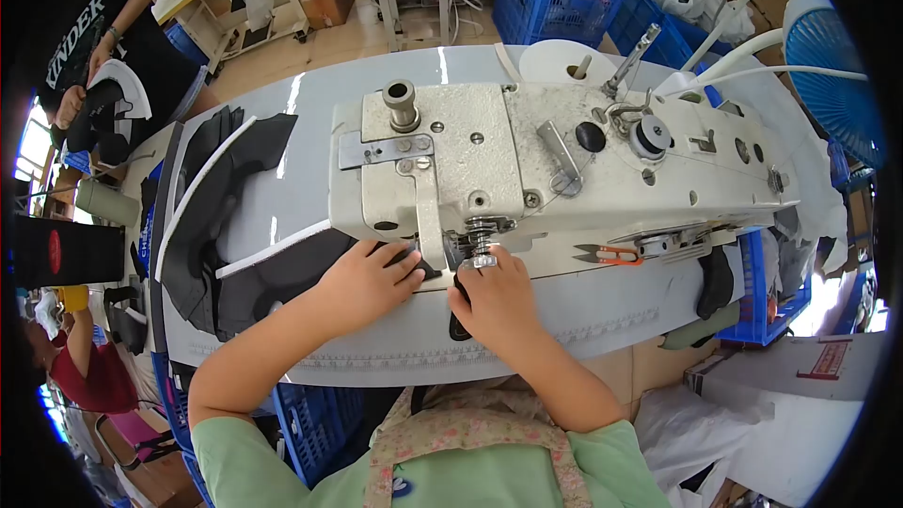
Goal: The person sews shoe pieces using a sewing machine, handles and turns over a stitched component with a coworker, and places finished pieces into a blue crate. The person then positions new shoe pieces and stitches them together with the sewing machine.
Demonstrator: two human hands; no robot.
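A large cream sewing machine spans the table in front of me. Black fabric with a white edge strip lies at the left of its needle area and runs under my left hand, whose fingers are spread flat on it. My right hand is at the presser foot, just right of the needle area, with fingers bent onto the dark fabric; a ring shows on one finger. More black pieces with a white strip are piled at the table's left end.
Orange-handled snips lie on the machine bed to the right. A white thread cone stands behind the machine, and a blue fan is at the far right. A person holding black-and-white pieces stands at the upper left.
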